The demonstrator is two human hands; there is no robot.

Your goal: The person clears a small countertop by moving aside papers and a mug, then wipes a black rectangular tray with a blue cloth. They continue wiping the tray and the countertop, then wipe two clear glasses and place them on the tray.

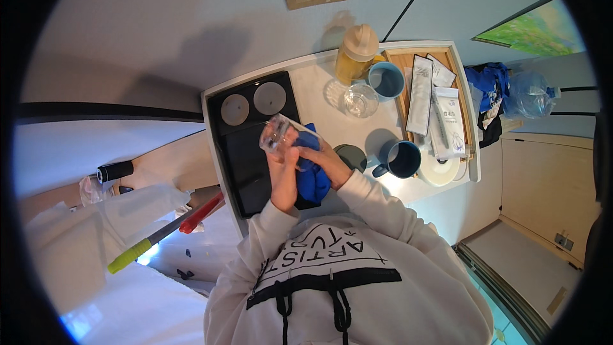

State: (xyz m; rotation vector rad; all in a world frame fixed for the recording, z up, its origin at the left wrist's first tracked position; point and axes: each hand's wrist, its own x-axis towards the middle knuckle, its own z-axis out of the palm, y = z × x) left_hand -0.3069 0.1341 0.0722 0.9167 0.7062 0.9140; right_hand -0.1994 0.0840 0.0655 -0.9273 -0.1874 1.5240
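My left hand (282, 175) grips a clear drinking glass (274, 135) that is tilted onto its side above a black tray (249, 163). In my right hand (331, 162) is a blue cloth (313, 182), pressed against the glass near its rim. Part of the cloth hangs below my fingers; how far it reaches inside the glass is hard to tell. Just right of my right hand are a dark round disc (351, 158) and a dark blue mug (403, 159). Farther back stand another clear glass (360, 100), a lighter blue mug (386, 80) and a capped yellowish pitcher (355, 55).
Two pale round discs (269, 98) lie on the black tray. A wooden tray (392, 57) holds several packets (448, 120), beside a white round object (438, 172). A raised rim (306, 60) edges the countertop. Left and lower sticks out a lime-green handle (129, 255) near a red object (201, 213).
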